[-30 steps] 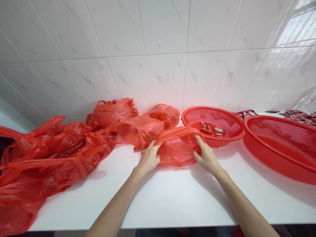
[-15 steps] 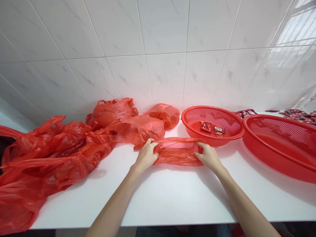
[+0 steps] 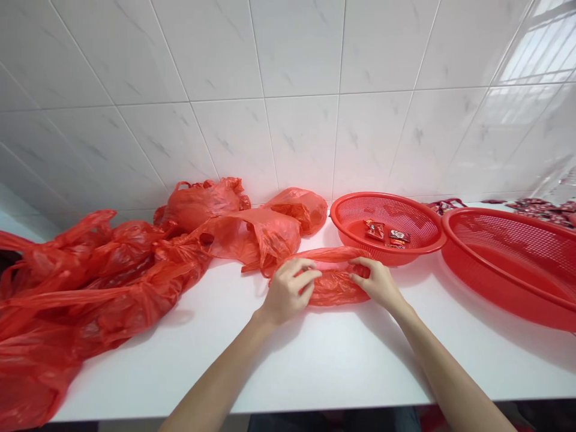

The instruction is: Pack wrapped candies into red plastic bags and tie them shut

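Note:
A thin red plastic bag point(image 3: 335, 289) lies on the white table in front of me, its mouth spread apart. My right hand point(image 3: 375, 282) grips the bag's right side between thumb and fingers. Over the bag's left side is my left hand point(image 3: 290, 291), fingers bent and apart, with nothing visible held between them. Behind the left hand, another red bag point(image 3: 256, 234) lies crumpled. Just beyond my right hand stands a round red mesh basket point(image 3: 344, 219), with a few small wrapped packets point(image 3: 374, 230) in it.
Several filled red bags point(image 3: 126, 282) pile up along the left side. A larger red basket point(image 3: 508, 282) stands at the right, touching the smaller one. Dark red patterned items point(image 3: 544, 209) lie behind it. A tiled wall point(image 3: 297, 144) closes off the table's point(image 3: 342, 366) back.
My left hand has let go of the bag's left edge and moved right over it. The bag's mouth has become rounder. My right hand stays almost in place.

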`<state>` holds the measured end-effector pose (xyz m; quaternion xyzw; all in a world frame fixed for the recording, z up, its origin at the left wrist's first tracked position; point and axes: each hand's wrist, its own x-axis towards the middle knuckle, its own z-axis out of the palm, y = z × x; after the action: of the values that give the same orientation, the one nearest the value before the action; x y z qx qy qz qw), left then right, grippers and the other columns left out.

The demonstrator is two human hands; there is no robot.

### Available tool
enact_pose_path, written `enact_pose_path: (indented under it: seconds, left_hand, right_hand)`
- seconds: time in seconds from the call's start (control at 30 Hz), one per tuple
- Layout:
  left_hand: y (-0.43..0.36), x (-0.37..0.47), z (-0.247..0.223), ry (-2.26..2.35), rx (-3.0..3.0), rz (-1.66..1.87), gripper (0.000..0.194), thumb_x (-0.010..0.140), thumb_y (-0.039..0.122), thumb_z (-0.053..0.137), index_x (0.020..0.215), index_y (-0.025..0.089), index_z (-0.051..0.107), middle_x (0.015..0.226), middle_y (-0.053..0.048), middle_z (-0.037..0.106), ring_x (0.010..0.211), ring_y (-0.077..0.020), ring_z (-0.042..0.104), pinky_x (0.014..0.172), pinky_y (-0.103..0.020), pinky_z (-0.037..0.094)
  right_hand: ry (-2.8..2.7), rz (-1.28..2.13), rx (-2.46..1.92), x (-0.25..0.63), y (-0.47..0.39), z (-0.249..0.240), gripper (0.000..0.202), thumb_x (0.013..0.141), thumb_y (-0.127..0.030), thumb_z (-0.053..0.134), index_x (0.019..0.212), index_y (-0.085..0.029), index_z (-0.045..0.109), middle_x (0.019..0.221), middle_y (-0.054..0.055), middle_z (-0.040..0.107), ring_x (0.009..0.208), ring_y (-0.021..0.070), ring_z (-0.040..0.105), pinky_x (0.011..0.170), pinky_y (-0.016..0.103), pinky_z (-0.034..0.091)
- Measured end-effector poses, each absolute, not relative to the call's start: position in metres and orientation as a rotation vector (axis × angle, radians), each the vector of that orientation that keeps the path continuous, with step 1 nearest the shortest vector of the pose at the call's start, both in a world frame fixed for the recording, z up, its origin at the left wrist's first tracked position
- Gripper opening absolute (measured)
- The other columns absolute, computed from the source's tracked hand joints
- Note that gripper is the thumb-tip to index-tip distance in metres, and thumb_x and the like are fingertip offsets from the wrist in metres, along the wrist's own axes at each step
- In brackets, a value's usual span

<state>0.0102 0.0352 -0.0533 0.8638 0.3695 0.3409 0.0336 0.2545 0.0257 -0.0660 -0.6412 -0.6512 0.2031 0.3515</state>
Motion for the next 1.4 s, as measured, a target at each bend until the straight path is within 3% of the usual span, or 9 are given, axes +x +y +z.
enact_pose_path:
  seconds: [0.17, 0.37, 0.43, 0.6, 0.73, 1.0, 1.17, 1.3, 1.4]
  left_hand:
    - [0.034, 0.014, -0.06, 1.533, 2.494, 0.411, 0.046, 0.091, 0.018, 0.052, 0.136, 0.021, 0.063, 0.122, -0.014, 0.071, 0.107, -0.0306, 0.07, 0.09, -0.042, 0.055]
    - [0.041, -0.011, -0.057, 1.455, 2.347, 0.199, 0.083, 0.072, 0.032, 0.073, 0.151, 0.026, 0.048, 0.134, -0.013, 0.067, 0.12, -0.0362, 0.066, 0.089, -0.039, 0.056]
    - [0.04, -0.013, -0.057, 1.351, 2.356, 0.153, 0.088, 0.066, 0.033, 0.076, 0.15, 0.03, 0.049, 0.142, -0.012, 0.062, 0.126, -0.0368, 0.062, 0.092, -0.04, 0.056]
    - [0.035, -0.003, -0.058, 1.39, 2.346, 0.161, 0.08, 0.069, 0.036, 0.076, 0.145, 0.027, 0.056, 0.154, -0.016, 0.049, 0.139, -0.0434, 0.049, 0.103, -0.053, 0.051]
    - [0.034, 0.001, -0.054, 1.387, 2.364, 0.237, 0.065, 0.077, 0.036, 0.074, 0.14, 0.025, 0.061, 0.151, -0.015, 0.053, 0.142, -0.0408, 0.046, 0.108, -0.053, 0.048]
    - [0.035, 0.0, -0.053, 0.93, 2.493, 0.623, 0.032, 0.092, 0.022, 0.056, 0.121, 0.023, 0.072, 0.132, -0.008, 0.067, 0.121, -0.0232, 0.064, 0.104, -0.036, 0.053]
    - [0.037, 0.0, -0.056, 0.745, 2.539, 0.943, 0.027, 0.094, 0.015, 0.052, 0.109, 0.021, 0.074, 0.111, -0.008, 0.073, 0.103, -0.0186, 0.07, 0.091, -0.032, 0.057]
    - [0.041, -0.002, -0.056, 0.689, 2.604, 1.175, 0.025, 0.094, 0.011, 0.052, 0.103, 0.02, 0.073, 0.101, -0.007, 0.074, 0.094, -0.0177, 0.07, 0.084, -0.032, 0.059]
    - [0.043, -0.004, -0.055, 0.784, 2.657, 1.323, 0.023, 0.094, 0.01, 0.053, 0.1, 0.021, 0.073, 0.105, -0.008, 0.072, 0.098, -0.0196, 0.07, 0.087, -0.035, 0.058]
  right_hand:
    - [-1.676, 0.652, -1.416, 0.251, 0.024, -0.066, 0.05, 0.074, -0.025, 0.065, 0.124, -0.018, 0.067, 0.127, 0.011, 0.072, 0.119, 0.0299, 0.065, 0.103, 0.041, 0.049]
    - [-1.828, 0.701, -1.715, 0.244, 0.015, -0.062, 0.09, 0.072, -0.018, 0.067, 0.156, -0.022, 0.035, 0.126, 0.012, 0.069, 0.106, 0.0303, 0.067, 0.085, 0.037, 0.052]
    - [-1.903, 0.646, -1.772, 0.245, 0.014, -0.062, 0.089, 0.074, -0.021, 0.07, 0.156, -0.022, 0.035, 0.129, 0.014, 0.066, 0.108, 0.0317, 0.066, 0.087, 0.039, 0.052]
    - [-1.942, 0.428, -1.632, 0.247, 0.015, -0.065, 0.054, 0.083, -0.044, 0.07, 0.134, -0.024, 0.066, 0.145, 0.017, 0.052, 0.121, 0.0345, 0.062, 0.1, 0.049, 0.049]
    - [-1.761, 0.475, -1.44, 0.243, 0.017, -0.064, 0.045, 0.087, -0.052, 0.062, 0.118, -0.021, 0.075, 0.134, 0.016, 0.063, 0.12, 0.032, 0.063, 0.104, 0.046, 0.048]
    - [-0.971, 0.986, -1.426, 0.266, 0.028, -0.05, 0.06, 0.079, -0.072, 0.058, 0.087, -0.017, 0.079, 0.094, 0.014, 0.079, 0.09, 0.0298, 0.074, 0.072, 0.035, 0.057]
    - [-0.412, 1.014, -1.248, 0.285, 0.036, -0.054, 0.038, 0.076, -0.055, 0.072, 0.067, -0.018, 0.07, 0.068, 0.009, 0.076, 0.057, 0.0192, 0.069, 0.051, 0.027, 0.054]
    - [-0.35, 0.943, -1.088, 0.295, 0.044, -0.063, 0.018, 0.064, -0.029, 0.082, 0.065, -0.018, 0.068, 0.056, 0.002, 0.071, 0.055, 0.017, 0.069, 0.056, 0.025, 0.058]
    - [-0.377, 0.931, -0.998, 0.299, 0.049, -0.067, 0.016, 0.061, -0.024, 0.081, 0.065, -0.019, 0.066, 0.058, 0.001, 0.072, 0.057, 0.0165, 0.07, 0.067, 0.029, 0.063]
